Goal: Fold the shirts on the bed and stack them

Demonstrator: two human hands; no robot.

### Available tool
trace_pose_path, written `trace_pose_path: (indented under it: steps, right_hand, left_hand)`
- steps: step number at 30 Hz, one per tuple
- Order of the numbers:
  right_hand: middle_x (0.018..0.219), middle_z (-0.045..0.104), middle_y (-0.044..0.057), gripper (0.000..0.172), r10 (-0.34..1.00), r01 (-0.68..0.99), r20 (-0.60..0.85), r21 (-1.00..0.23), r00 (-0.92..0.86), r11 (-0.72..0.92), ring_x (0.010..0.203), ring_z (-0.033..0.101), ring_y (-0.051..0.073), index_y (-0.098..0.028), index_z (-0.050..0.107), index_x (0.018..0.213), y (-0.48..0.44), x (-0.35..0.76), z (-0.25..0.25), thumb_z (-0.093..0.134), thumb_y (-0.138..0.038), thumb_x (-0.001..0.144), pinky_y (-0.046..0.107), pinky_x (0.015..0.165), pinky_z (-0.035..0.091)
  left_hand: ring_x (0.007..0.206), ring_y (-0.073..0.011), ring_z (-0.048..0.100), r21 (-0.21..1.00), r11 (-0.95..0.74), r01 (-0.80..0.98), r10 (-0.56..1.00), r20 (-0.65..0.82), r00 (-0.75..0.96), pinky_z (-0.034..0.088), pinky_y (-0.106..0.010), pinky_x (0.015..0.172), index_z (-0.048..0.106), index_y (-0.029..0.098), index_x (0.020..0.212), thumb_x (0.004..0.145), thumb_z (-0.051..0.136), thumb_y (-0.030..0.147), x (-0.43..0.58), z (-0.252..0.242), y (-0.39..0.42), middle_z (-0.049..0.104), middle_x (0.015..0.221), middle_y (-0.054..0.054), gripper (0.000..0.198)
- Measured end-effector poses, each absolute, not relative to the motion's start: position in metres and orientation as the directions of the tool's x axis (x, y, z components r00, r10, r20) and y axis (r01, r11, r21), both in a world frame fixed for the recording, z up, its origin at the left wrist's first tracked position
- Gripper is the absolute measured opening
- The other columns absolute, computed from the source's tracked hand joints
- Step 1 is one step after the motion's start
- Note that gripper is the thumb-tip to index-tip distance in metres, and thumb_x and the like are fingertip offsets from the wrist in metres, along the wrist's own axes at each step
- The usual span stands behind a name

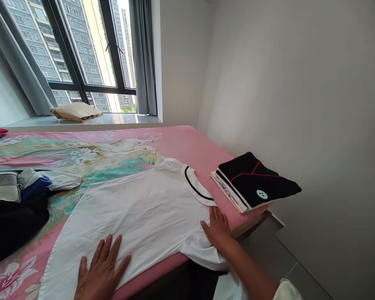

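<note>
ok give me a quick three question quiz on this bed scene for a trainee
1. True or false: the left hand and right hand both rest flat on the white t-shirt.
2. The top garment of the folded stack is: A black, B yellow, C green.
3. Fill in: the tan cloth lies on the ____.

Key: 1 true; 2 A; 3 windowsill.

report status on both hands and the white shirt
Left hand open, flat on white shirt body. Right hand open, flat by the collar. Shirt spread on pink bed. Folded stack right, loose pile left, both clear of hands.
</note>
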State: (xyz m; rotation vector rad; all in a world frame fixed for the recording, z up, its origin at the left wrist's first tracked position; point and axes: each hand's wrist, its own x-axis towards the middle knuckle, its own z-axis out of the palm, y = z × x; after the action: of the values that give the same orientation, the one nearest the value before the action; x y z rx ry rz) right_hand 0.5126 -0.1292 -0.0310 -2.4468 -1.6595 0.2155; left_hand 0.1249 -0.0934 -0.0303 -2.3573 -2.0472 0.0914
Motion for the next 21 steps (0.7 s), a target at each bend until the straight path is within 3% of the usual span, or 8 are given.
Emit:
trace_pose_path:
  steps: [4, 7, 11, 16, 21]
  right_hand:
    - [0.141, 0.038, 0.018, 0.055, 0.937, 0.872, 0.093, -0.406, 0.336, -0.272, 0.132, 0.032, 0.026, -0.003, 0.043, 0.133, -0.141, 0.525, -0.033, 0.036, -0.033, 0.087, 0.04, 0.109, 0.022]
    - [0.12, 0.058, 0.015, 0.043, 0.918, 0.814, 0.21, -0.555, 0.336, -0.171, 0.114, 0.051, 0.02, -0.008, 0.057, 0.115, -0.147, 0.541, -0.036, 0.028, -0.025, 0.087, 0.032, 0.101, 0.036]
    - [0.1, 0.063, 0.01, 0.032, 0.848, 0.716, 0.303, -0.687, 0.434, -0.122, 0.096, 0.057, 0.021, -0.015, 0.06, 0.097, -0.147, 0.556, -0.036, 0.031, -0.026, 0.086, 0.035, 0.089, 0.044]
    - [0.108, 0.058, 0.011, 0.026, 0.755, 0.733, 0.439, -0.675, 0.488, -0.081, 0.104, 0.05, 0.024, -0.017, 0.054, 0.103, -0.126, 0.559, -0.032, 0.045, -0.028, 0.082, 0.039, 0.091, 0.042]
    - [0.099, 0.058, 0.01, 0.024, 0.775, 0.852, 0.529, -0.523, 0.347, -0.025, 0.095, 0.05, 0.024, -0.017, 0.054, 0.099, -0.099, 0.556, -0.03, 0.049, -0.015, 0.076, 0.039, 0.084, 0.042]
  left_hand:
    - [0.141, -0.0224, 0.002, -0.042, -0.15, 0.988, 0.988, -0.031, 0.149, 0.001, -0.052, 0.11, 0.02, 0.023, 0.144, 0.083, 0.023, 0.054, 0.124, -0.028, -0.096, 0.009, 0.154, -0.002, 0.068]
    - [0.141, -0.0236, 0.003, 0.002, -0.166, 0.986, 0.986, -0.031, 0.166, 0.002, -0.053, 0.109, 0.025, 0.022, 0.143, 0.081, 0.026, 0.053, 0.123, -0.028, -0.097, 0.013, 0.154, -0.004, 0.069]
    - [0.141, -0.0237, 0.004, 0.044, -0.167, 0.985, 0.986, 0.006, 0.167, 0.001, -0.054, 0.109, 0.029, 0.023, 0.142, 0.08, 0.029, 0.053, 0.122, -0.034, -0.095, 0.019, 0.153, -0.005, 0.069]
    - [0.141, -0.0229, 0.005, 0.033, -0.172, 0.985, 0.985, 0.008, 0.171, 0.003, -0.051, 0.11, 0.027, 0.022, 0.143, 0.079, 0.029, 0.051, 0.121, -0.035, -0.094, 0.018, 0.153, -0.005, 0.07]
    - [0.141, -0.0237, 0.005, -0.052, -0.2, 0.978, 0.979, -0.059, 0.197, 0.003, -0.053, 0.109, 0.029, 0.022, 0.142, 0.078, 0.029, 0.053, 0.121, -0.031, -0.093, 0.017, 0.153, -0.003, 0.071]
